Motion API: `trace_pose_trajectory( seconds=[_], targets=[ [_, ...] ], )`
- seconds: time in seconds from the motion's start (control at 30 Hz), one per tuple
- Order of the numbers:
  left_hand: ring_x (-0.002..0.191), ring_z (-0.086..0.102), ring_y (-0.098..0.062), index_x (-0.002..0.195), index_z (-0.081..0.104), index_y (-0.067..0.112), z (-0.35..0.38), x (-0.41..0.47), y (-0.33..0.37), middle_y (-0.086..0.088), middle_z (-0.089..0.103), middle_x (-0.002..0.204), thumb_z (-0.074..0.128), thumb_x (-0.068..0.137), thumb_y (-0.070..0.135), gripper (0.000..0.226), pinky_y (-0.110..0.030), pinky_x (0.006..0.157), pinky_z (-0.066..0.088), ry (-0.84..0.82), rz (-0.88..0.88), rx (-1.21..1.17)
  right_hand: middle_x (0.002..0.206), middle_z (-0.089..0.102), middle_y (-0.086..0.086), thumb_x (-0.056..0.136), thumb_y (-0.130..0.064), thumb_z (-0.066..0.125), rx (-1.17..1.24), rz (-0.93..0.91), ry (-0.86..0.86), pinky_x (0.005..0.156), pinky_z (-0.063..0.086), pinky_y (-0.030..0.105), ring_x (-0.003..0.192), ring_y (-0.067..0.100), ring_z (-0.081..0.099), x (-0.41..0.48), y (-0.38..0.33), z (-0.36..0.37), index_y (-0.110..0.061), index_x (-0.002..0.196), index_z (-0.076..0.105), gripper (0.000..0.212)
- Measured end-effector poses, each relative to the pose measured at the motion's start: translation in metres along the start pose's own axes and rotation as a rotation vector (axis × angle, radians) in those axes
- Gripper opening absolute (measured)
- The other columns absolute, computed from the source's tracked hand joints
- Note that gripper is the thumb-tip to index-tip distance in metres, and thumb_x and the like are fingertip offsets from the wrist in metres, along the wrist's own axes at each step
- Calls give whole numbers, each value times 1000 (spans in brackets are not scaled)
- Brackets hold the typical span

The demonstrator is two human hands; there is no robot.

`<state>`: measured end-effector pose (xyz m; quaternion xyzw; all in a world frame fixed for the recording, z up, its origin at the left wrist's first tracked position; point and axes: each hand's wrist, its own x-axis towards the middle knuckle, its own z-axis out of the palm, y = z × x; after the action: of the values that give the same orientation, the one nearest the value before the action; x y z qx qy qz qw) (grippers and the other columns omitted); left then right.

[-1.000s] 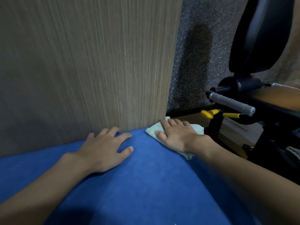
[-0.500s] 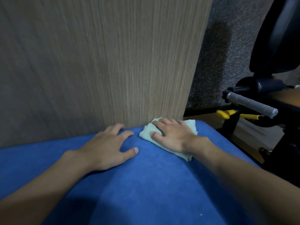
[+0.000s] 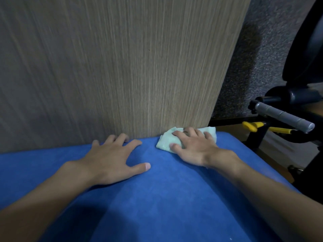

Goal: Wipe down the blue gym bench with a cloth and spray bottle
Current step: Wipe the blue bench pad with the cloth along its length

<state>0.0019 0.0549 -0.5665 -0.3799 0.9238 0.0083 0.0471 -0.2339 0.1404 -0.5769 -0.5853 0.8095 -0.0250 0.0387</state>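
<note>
The left hand [image 3: 111, 161] stays flat and spread on the blue bench [image 3: 174, 198], holding nothing. The right hand [image 3: 194, 145], fingers splayed, presses the pale green cloth [image 3: 166, 142], now shifted left against the wooden panel [image 3: 122, 67].

Both my arms are stretched forward, bare forearms coming in from the bottom corners. My left hand [image 3: 111, 158] is flat, palm down, fingers spread and pointing ahead, thumb stuck out to the right, fingertips just about at the bench's far edge. My right hand [image 3: 192, 147] is palm down too, near the far right corner, fingers spread and slightly bent, pressing flat rather than gripping, thumb angled off to the left. The right wrist is kinked a bit, so the hand points inward. The two hands are near each other but not touching.
</note>
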Motion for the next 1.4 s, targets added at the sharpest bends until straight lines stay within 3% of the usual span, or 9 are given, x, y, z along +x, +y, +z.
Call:
trace_pose_trajectory(
  seconds=[0.17, 0.37, 0.5, 0.63, 0.73, 0.9, 1.1, 1.27, 1.4],
  targets=[
    [131, 30, -7, 145, 26, 34, -2, -2, -7, 19, 28, 141, 16, 57, 99, 110, -45, 108, 31, -33, 10, -48, 157, 23, -9, 92, -65, 24, 60, -192, 21, 119, 3, 49, 146, 14, 15, 5, -35, 7, -49, 145, 26, 56],
    [136, 25, -13, 146, 16, 48, 4, -5, -18, 15, 24, 143, 7, 49, 104, 113, -53, 109, 26, -29, -32, -22, 153, 28, -15, 93, -64, 26, 49, -64, 28, 118, 10, 48, 144, 12, 22, 2, 28, -2, -47, 146, 26, 56],
    [137, 24, -13, 147, 18, 42, 6, -2, -16, 13, 25, 146, 13, 51, 102, 114, -52, 108, 26, -21, -32, -20, 155, 26, -9, 94, -61, 23, -9, -16, 21, 117, 11, 53, 144, 18, 20, 5, 9, -1, -42, 149, 24, 58],
    [135, 29, -13, 149, 25, 27, 2, -3, -15, 13, 29, 144, 22, 54, 101, 120, -49, 110, 29, -32, -39, -49, 155, 27, -10, 93, -63, 22, 21, -155, 34, 117, 8, 53, 143, 18, 21, 8, -37, 8, -44, 146, 25, 56],
    [140, 27, -10, 156, 19, 22, -3, -6, -23, 14, 22, 153, 19, 46, 104, 136, -43, 116, 26, -95, -24, -100, 154, 30, -16, 94, -64, 25, 87, -200, 36, 119, 8, 48, 144, 12, 22, 5, -20, 3, -45, 145, 28, 55],
    [143, 21, -4, 156, 17, 27, 4, -14, -32, 21, 15, 154, 24, 57, 99, 123, -53, 119, 15, -79, -20, -116, 155, 29, -14, 94, -62, 25, 37, -67, 43, 119, 13, 47, 144, 12, 22, 1, 17, -3, -42, 147, 28, 57],
    [143, 19, -3, 157, 15, 24, 7, -14, -31, 19, 13, 157, 26, 55, 98, 127, -54, 120, 8, -53, -29, -199, 158, 24, -6, 93, -61, 21, -10, -155, 17, 117, 9, 55, 146, 22, 18, 9, -59, 8, -41, 149, 21, 60],
    [137, 34, -7, 151, 26, 31, -9, -21, -28, 18, 32, 149, 34, 69, 85, 98, -43, 114, 28, 92, 4, -264, 151, 36, -15, 92, -66, 21, 187, -289, 47, 118, 6, 52, 144, 11, 22, 4, -59, 4, -43, 142, 39, 58],
    [126, 44, -15, 137, 46, 31, -29, 1, 21, 10, 47, 136, 44, 95, 50, 47, -40, 104, 36, 427, 144, -205, 149, 40, -15, 101, -50, 26, 233, -112, 241, 118, 7, 51, 143, 11, 25, -9, -6, 1, -39, 140, 45, 45]
  ],
)
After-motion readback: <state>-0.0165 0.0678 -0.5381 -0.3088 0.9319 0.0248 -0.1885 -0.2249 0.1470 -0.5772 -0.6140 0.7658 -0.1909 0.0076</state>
